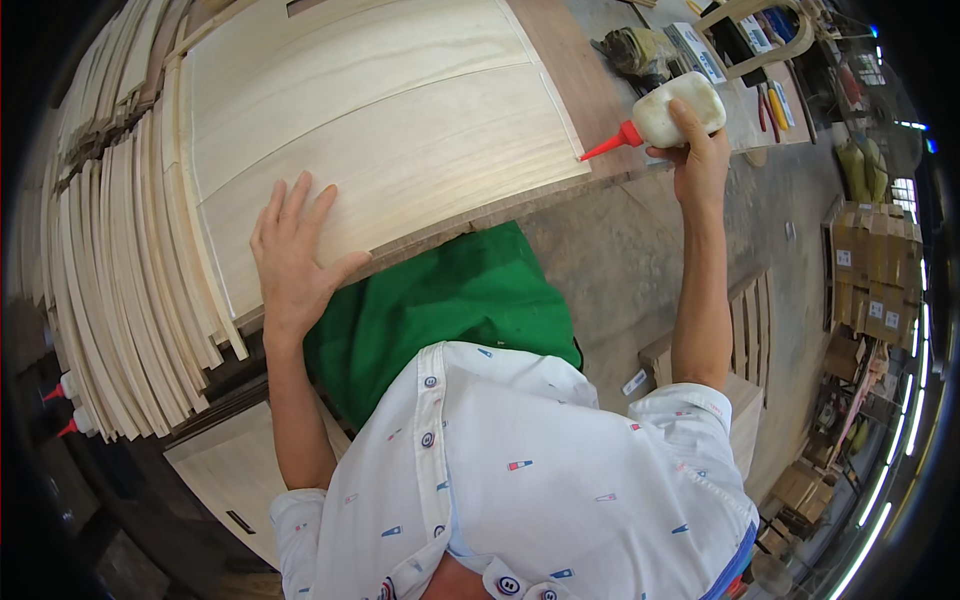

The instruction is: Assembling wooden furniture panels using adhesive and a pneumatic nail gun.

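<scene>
A pale wooden panel (400, 130) lies flat on the workbench in front of me, with a thin seam running across it. My left hand (300, 240) rests on its near left part, fingers spread and holding nothing. In my right hand (690, 150) is a white glue bottle (680, 110) with a long red nozzle (612, 142), tilted so the tip points left. That tip meets the panel's near right corner, where a white line of glue (560, 110) runs along the right edge. Another white line follows the panel's left edge, beside a wooden strip (200, 230).
Stacked wooden strips (120, 290) stand at the left, with red-tipped bottles (75, 400) below them. Pliers (770, 108) and a bag-wrapped bundle (640, 50) lie at the back right. Cardboard boxes (875, 260) are piled at the far right. A green apron (450, 310) covers my lap.
</scene>
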Available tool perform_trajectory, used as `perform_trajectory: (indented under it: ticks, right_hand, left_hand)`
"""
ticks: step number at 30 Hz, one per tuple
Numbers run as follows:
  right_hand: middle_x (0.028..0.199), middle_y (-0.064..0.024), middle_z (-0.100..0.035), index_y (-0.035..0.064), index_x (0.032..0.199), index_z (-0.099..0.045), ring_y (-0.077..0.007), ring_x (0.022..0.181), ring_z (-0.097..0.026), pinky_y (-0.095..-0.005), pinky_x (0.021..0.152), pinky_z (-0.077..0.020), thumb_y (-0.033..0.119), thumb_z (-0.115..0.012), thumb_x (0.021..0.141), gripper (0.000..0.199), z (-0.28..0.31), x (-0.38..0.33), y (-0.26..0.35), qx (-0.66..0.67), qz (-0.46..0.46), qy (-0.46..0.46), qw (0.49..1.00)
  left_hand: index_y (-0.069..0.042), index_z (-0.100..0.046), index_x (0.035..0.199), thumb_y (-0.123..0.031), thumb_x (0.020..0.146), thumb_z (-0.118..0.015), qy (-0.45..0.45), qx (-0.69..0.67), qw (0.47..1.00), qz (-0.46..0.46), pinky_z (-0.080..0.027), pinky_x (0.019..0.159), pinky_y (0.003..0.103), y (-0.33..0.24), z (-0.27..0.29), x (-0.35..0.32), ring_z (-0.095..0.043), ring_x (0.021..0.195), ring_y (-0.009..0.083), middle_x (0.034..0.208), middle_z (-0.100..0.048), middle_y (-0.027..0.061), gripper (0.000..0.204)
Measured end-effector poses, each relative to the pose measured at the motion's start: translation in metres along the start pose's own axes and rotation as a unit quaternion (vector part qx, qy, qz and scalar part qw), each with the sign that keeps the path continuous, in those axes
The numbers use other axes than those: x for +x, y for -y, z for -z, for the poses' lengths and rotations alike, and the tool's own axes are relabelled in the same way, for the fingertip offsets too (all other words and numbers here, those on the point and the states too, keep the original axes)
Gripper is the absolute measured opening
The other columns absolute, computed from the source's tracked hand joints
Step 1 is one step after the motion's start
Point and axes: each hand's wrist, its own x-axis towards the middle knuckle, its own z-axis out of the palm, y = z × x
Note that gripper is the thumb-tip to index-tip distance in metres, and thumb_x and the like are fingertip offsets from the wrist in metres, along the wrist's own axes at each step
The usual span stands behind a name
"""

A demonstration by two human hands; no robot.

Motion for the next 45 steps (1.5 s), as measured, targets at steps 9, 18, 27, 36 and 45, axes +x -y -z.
perform_trajectory:
  ticks: [9,18,27,36,45]
  right_hand:
    - [0.101,-0.0166,-0.066,-0.0049,0.117,-0.053,-0.0257,0.081,-0.070,-0.0332,0.051,-0.0599,0.021,-0.070,0.085,0.044,0.016,-0.016,0.015,0.103,0.000,-0.017,0.995]
    - [0.106,-0.0164,-0.066,-0.0046,0.119,-0.054,-0.0296,0.094,-0.069,-0.0423,0.074,-0.0616,0.016,-0.066,0.088,0.040,-0.120,-0.081,0.024,0.280,-0.092,0.218,0.930]
    - [0.109,-0.0160,-0.063,-0.0057,0.120,-0.051,-0.0260,0.097,-0.066,-0.0399,0.076,-0.0606,0.013,-0.072,0.084,0.046,-0.275,-0.164,0.013,0.279,-0.150,0.366,0.875]
    - [0.114,-0.0151,-0.058,-0.0059,0.122,-0.044,-0.0234,0.100,-0.064,-0.0364,0.074,-0.0621,0.010,-0.076,0.081,0.054,-0.301,-0.168,-0.005,0.245,-0.096,0.364,0.893]
    - [0.106,-0.0168,-0.064,-0.0059,0.118,-0.052,-0.0267,0.092,-0.068,-0.0384,0.071,-0.0616,0.012,-0.069,0.086,0.041,-0.242,-0.140,0.010,0.160,-0.074,0.305,0.936]
  left_hand:
    - [-0.011,-0.054,0.134,-0.037,0.074,-0.077,0.004,0.005,1.000,-0.018,-0.023,0.113,0.048,0.007,0.011,0.006,-0.031,0.140,0.0351,0.148,-0.041,0.0120,0.069]
    - [-0.014,-0.047,0.141,-0.008,0.075,-0.064,0.037,-0.042,0.998,-0.037,-0.022,0.118,0.042,0.101,0.050,0.044,-0.028,0.142,0.0337,0.150,-0.038,0.0155,0.069]
    - [-0.009,-0.038,0.146,-0.014,0.080,-0.064,0.124,0.013,0.991,0.047,-0.019,0.118,0.044,0.099,0.065,0.038,-0.024,0.143,0.0392,0.151,-0.033,0.0232,0.071]
    - [-0.009,-0.043,0.142,-0.015,0.080,-0.067,0.079,-0.007,0.997,0.027,-0.023,0.117,0.045,0.117,0.048,0.048,-0.031,0.140,0.0393,0.147,-0.039,0.0248,0.067]
    - [-0.005,-0.035,0.146,-0.010,0.075,-0.072,0.139,-0.003,0.987,0.076,-0.022,0.118,0.042,0.085,0.071,0.045,-0.026,0.142,0.0379,0.150,-0.034,0.0242,0.080]
